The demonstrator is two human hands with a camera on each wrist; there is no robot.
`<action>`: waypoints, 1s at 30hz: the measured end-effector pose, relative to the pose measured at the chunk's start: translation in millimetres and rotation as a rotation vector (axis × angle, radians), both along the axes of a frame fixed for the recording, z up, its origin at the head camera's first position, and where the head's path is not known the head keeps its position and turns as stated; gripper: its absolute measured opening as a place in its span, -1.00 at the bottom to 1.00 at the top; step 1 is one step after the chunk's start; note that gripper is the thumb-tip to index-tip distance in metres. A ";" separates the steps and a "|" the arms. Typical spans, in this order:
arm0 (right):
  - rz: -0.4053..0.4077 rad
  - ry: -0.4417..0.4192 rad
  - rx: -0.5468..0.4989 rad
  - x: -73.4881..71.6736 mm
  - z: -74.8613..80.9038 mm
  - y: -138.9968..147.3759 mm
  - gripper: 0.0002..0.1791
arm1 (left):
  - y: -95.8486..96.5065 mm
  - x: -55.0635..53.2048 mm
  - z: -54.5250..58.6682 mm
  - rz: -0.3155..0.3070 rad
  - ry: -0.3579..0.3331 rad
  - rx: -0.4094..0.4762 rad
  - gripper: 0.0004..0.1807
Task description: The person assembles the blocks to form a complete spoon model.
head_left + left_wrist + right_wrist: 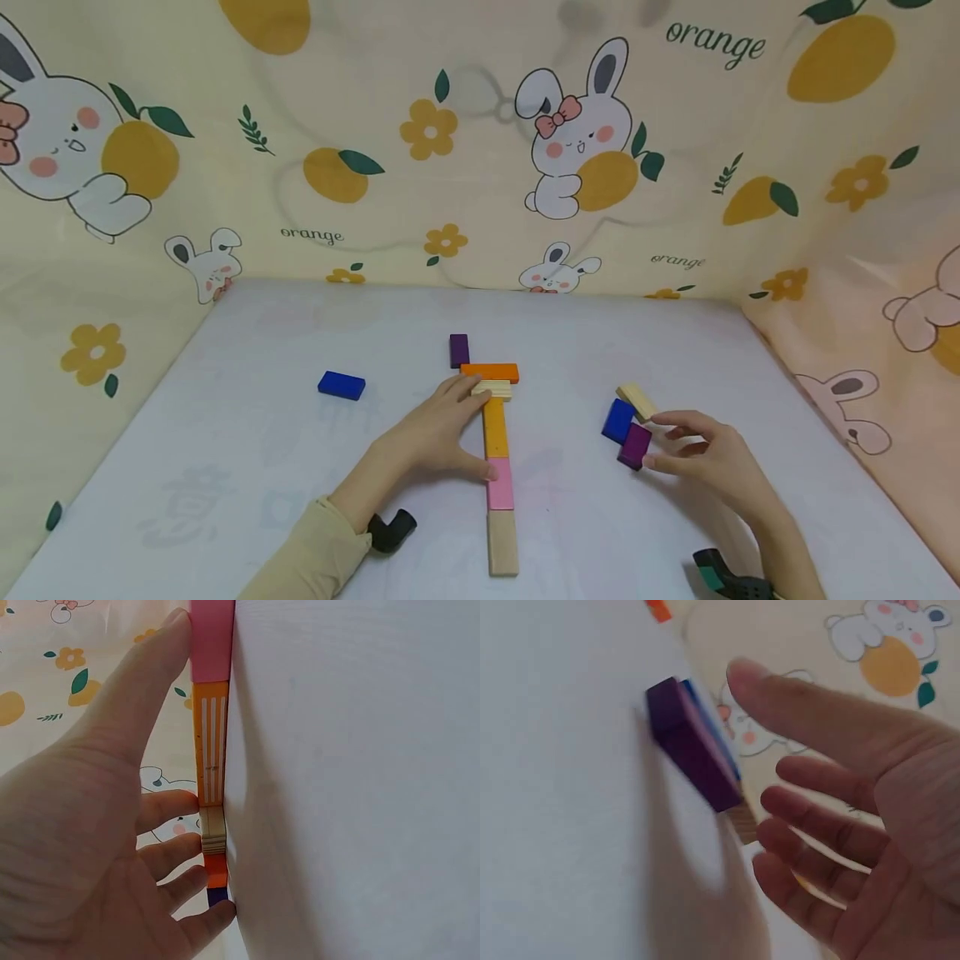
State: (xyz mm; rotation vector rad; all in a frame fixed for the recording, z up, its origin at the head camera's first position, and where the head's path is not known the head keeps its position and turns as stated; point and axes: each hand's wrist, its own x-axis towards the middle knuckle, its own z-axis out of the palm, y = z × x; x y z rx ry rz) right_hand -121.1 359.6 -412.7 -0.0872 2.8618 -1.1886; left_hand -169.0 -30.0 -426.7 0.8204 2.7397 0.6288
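Note:
A line of wooden blocks runs up the middle of the table: plain wood (503, 543), pink (501, 485), yellow-orange (496, 429), ridged pale wood (501, 390), then an orange block (491, 372) lying crosswise. My left hand (438, 429) lies along the line's left side, thumb at the pink block and fingertips by the ridged one; the left wrist view shows its fingers spread. To the right, my right hand (708, 450) has thumb and fingers apart beside a purple block (635, 446). That block sits against a blue block (618, 421) and a pale wooden block (636, 402).
A dark purple block (459, 351) stands at the far end of the line. Another blue block (342, 385) lies alone at the left. The white table (247, 417) is backed by a printed cloth (480, 192). Black wrist devices (392, 531) are on both arms.

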 end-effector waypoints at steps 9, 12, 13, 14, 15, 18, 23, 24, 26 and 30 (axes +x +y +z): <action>0.042 0.019 0.024 -3.6 -11.7 -0.6 -0.32 | 0.4 -1.0 0.5 0.002 -0.005 -0.001 0.22; 0.058 0.046 0.061 -4.9 -13.9 -1.1 -0.32 | -0.4 -0.7 1.2 0.003 -0.007 0.003 0.22; 0.062 0.048 0.069 -5.3 -14.4 -1.5 -0.32 | -0.7 -0.5 1.4 0.004 -0.010 0.004 0.22; 0.062 0.048 0.077 -5.7 -14.7 -2.0 -0.31 | -1.2 0.0 1.5 0.004 -0.011 0.006 0.22; 0.061 0.045 0.083 -6.1 -15.0 -2.5 -0.31 | -1.5 0.2 1.4 0.006 -0.014 0.005 0.22; 0.054 0.039 0.099 -7.2 -15.1 -4.0 -0.29 | -2.4 0.9 1.7 0.013 -0.020 0.005 0.22; 0.037 0.041 0.112 -7.1 -15.0 -4.7 -0.30 | -2.9 1.3 1.2 0.012 -0.020 0.013 0.22; 0.038 0.041 0.112 -6.9 -15.3 -4.6 -0.30 | -3.0 1.5 1.1 0.011 -0.019 0.012 0.22; 0.043 0.045 0.111 -6.3 -15.8 -4.5 -0.29 | -3.0 1.9 0.8 0.009 -0.020 0.006 0.22; 0.045 0.044 0.109 -4.0 -16.4 -3.0 -0.28 | -1.8 1.8 0.8 0.000 -0.013 0.003 0.21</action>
